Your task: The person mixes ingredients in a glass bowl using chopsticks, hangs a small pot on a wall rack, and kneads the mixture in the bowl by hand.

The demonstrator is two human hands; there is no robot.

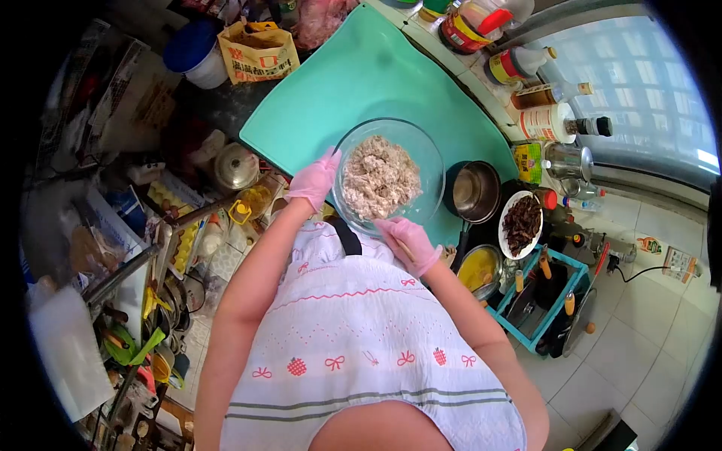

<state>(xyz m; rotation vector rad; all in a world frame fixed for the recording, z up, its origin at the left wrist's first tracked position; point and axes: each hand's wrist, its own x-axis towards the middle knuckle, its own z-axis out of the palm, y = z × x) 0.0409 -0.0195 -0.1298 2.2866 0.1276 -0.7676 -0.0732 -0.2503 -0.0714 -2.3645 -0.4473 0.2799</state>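
At the middle of the frame, utensil: a thin, wooden-looking stick (406,250) shows only in part, the right hand (410,242) covering its middle; I cannot tell whether its far end enters the mixture.
Bowl: clear glass (433,169), on the green mat (361,68), its lower rim partly covered by the right hand; inside lies a pale, shaggy mixture (380,177).
Slant: the stick runs from lower right to upper left, towards the bowl (itself round, so without a long axis).
Left glove: pink, the left hand (312,182) half curled against the bowl's left rim; I cannot tell whether the thumb pinches it.
Right glove: pink too, fingers closed around the stick, forearm rising from lower right.
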